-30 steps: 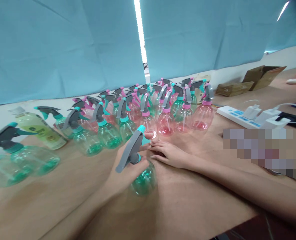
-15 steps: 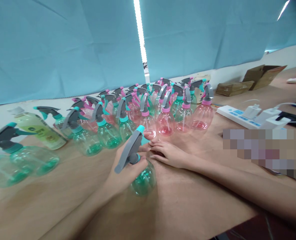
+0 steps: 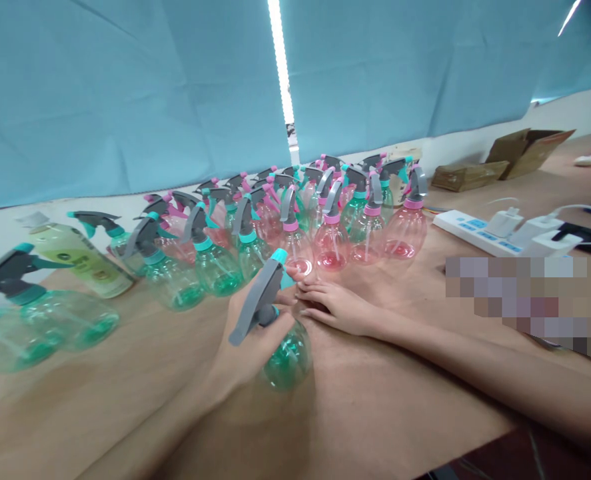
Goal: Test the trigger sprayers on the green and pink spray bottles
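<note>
A clear green spray bottle (image 3: 288, 360) with a grey trigger head and turquoise nozzle stands upright before me. My left hand (image 3: 252, 327) is wrapped round its neck, just below the trigger head. Palm down on the brown tabletop, my right hand (image 3: 342, 308) has its fingers stretched out toward my left fingertips. It holds nothing that I can see; whether the fingertips of both hands touch is hard to make out. Just beyond my hands are a pink spray bottle (image 3: 331, 250) and a green spray bottle (image 3: 220, 270).
Several more pink and green spray bottles crowd the back of the table. At left, two green bottles (image 3: 92, 323) stand near a labelled bottle (image 3: 82, 257). A white power strip (image 3: 468, 230) with chargers, a blurred-out patch and an opened cardboard box (image 3: 522, 157) are at right.
</note>
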Available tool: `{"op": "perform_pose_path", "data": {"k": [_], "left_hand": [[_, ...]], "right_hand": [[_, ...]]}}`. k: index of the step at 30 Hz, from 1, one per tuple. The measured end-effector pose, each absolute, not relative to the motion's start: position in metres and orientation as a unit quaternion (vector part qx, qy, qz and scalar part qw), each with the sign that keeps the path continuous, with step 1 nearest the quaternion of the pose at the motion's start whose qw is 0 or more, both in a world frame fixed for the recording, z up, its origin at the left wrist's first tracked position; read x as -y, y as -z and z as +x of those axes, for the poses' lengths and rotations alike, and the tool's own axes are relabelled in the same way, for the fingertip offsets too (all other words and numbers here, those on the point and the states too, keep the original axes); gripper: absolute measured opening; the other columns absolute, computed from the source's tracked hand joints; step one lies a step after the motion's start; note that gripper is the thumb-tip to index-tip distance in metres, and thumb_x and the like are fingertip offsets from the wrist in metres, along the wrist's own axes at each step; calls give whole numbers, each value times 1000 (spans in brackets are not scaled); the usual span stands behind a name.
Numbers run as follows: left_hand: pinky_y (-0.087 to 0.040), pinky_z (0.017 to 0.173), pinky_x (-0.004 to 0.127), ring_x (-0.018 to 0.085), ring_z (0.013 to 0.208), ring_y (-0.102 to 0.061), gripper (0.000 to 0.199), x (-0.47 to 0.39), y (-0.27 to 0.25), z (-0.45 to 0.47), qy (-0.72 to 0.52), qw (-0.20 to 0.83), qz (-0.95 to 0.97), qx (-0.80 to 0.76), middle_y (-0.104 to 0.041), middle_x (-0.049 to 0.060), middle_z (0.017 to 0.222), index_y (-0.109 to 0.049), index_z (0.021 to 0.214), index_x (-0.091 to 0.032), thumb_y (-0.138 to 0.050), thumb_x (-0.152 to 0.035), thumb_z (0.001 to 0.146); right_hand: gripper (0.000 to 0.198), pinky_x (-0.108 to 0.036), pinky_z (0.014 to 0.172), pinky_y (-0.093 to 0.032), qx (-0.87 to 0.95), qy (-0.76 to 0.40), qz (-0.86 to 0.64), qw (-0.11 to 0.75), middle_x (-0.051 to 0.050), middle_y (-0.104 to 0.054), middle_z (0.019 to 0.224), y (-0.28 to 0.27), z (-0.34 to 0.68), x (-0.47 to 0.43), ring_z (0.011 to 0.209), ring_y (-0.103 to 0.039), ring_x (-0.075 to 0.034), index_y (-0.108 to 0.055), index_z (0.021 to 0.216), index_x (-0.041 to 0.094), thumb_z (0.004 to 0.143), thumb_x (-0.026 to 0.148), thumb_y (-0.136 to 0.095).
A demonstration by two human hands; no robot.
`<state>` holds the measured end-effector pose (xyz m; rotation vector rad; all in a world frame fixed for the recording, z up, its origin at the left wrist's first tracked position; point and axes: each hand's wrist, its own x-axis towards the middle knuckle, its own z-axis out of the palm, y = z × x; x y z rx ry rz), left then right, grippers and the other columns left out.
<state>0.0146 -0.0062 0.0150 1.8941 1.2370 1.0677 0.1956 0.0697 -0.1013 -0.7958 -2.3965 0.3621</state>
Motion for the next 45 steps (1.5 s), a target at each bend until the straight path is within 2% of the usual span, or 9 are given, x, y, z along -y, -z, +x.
{"op": "perform_pose_path", "data": {"k": [11, 18, 24, 30, 35, 40, 45], "left_hand": [[-48, 60, 31, 18, 68, -61, 9, 10, -15, 13, -398, 271, 724, -494, -63, 0, 74, -55, 78, -22, -54, -23, 69], [-44, 60, 31, 17, 63, -57, 6, 9, -11, 10, -405, 293, 712, -493, -56, -3, 67, -53, 76, -22, -56, -27, 73], [-44, 63, 29, 16, 71, -56, 11, 8, -7, 7, -422, 324, 716, -452, -62, 0, 86, -60, 87, -23, -56, -22, 77], [-41, 61, 27, 13, 66, -52, 10, 8, -4, 5, -426, 335, 712, -447, -58, -4, 77, -60, 84, -25, -57, -20, 76], [-46, 69, 32, 18, 72, -60, 17, 8, -7, 7, -418, 365, 676, -484, -61, -1, 80, -58, 88, -23, -60, -25, 71], [-49, 71, 35, 19, 71, -62, 17, 9, -9, 12, -409, 370, 664, -504, -62, 2, 82, -53, 81, -21, -60, -30, 69], [-51, 75, 36, 22, 83, -65, 15, 9, -9, 13, -417, 356, 678, -490, -63, 3, 83, -52, 80, -21, -60, -29, 70]], "right_hand": [[34, -44, 106, -44, 902, -128, -295, 286, -12, -64, 129, 100, 195, -69, 126, -55, -25, -61, 126, 18, 99, 35, -50], [33, -45, 105, -45, 900, -129, -300, 287, -14, -64, 128, 99, 195, -68, 125, -55, -26, -63, 123, 16, 98, 34, -51], [30, -44, 102, -46, 899, -136, -296, 292, -14, -66, 124, 98, 195, -68, 122, -57, -26, -64, 119, 16, 99, 34, -50], [33, -45, 106, -44, 901, -127, -294, 291, -14, -64, 128, 100, 195, -69, 126, -54, -26, -62, 123, 15, 99, 33, -50], [33, -43, 106, -45, 901, -134, -298, 286, -14, -65, 127, 99, 195, -68, 124, -56, -25, -62, 123, 15, 99, 34, -50], [33, -44, 106, -44, 900, -136, -300, 285, -12, -64, 129, 98, 195, -68, 126, -55, -25, -62, 124, 18, 99, 35, -50], [31, -43, 105, -45, 901, -139, -299, 283, -14, -65, 126, 98, 195, -68, 122, -57, -25, -64, 121, 16, 99, 34, -50]]}}
